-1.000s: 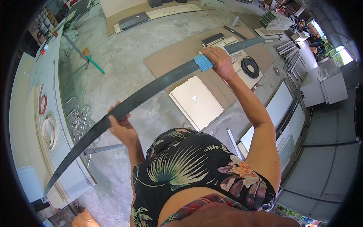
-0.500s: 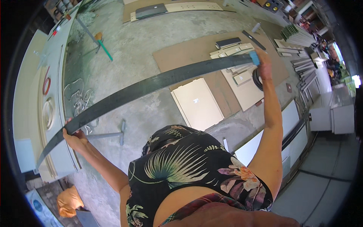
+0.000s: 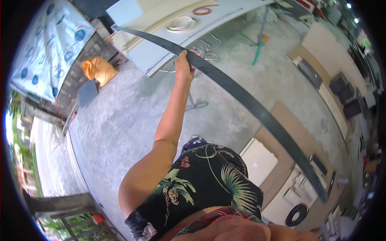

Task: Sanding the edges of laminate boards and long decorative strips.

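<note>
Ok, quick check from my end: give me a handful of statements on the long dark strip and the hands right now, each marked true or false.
1. The left hand grips the long dark strip. True.
2. The right hand also holds the strip. False: no right hand shows on it; its lower end hangs free over the brown board.
3. The strip curves in a long arc. True.
4. The left arm is bent close to the body. False: it is stretched out away from the body.
5. An orange bag lies on the concrete floor by the wall. True.
</note>
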The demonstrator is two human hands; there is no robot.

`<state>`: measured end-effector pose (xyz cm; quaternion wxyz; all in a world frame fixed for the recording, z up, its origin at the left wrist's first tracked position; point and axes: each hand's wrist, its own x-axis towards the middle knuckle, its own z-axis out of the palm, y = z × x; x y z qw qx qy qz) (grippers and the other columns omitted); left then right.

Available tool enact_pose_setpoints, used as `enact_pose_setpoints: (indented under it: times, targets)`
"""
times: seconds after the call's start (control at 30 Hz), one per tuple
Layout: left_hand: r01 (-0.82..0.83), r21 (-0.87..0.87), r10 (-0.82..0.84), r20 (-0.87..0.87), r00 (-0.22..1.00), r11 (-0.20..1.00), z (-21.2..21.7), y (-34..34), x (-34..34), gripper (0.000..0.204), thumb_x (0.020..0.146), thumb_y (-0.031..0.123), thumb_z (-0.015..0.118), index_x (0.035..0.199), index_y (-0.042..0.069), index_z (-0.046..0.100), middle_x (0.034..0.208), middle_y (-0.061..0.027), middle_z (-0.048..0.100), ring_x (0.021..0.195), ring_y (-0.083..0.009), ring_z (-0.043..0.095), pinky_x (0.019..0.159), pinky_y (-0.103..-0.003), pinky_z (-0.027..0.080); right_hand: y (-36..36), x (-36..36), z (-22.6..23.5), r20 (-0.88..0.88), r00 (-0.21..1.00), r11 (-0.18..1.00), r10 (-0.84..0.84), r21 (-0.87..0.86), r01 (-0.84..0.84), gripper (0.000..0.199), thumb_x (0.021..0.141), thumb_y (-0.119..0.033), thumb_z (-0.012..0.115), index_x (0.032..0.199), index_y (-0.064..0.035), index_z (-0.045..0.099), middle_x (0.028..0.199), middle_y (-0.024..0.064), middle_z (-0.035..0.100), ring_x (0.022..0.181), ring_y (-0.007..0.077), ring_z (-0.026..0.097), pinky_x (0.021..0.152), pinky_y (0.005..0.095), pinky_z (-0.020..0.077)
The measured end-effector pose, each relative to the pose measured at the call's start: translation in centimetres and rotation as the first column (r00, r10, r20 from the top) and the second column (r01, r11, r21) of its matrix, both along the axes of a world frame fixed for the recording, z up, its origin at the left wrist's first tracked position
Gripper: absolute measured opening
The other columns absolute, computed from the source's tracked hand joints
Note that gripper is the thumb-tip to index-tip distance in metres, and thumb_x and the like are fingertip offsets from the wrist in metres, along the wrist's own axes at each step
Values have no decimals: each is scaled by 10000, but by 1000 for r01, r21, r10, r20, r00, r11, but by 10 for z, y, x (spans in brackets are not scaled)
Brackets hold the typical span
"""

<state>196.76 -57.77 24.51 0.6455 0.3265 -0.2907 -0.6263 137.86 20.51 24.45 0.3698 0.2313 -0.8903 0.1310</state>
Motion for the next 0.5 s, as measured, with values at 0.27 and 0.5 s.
enact_pose_setpoints:
  times: [0.27, 0.5]
  targets:
    - [70, -66, -66, 61, 996, 995, -52, -67, 62, 317, 933, 244, 347, 955, 5, 554, 768, -139, 640, 580, -141, 570, 424, -219, 372, -26, 92, -161, 186, 910, 914, -372, 242, 324, 478, 885, -207, 489, 1329, -76, 371, 899, 172, 618, 786, 291, 603, 756, 542, 431]
    - [33, -46, -29, 89, 996, 998, -95, -116, 70, 345, 939, 294, 388, 958, 7, 579, 778, -142, 645, 678, -185, 624, 537, -272, 483, -33, 153, -254, 174, 635, 516, -752, 755, 404, 504, 897, -247, 471, 1357, -97, 328, 700, 143, 637, 561, 279, 614, 639, 576, 473]
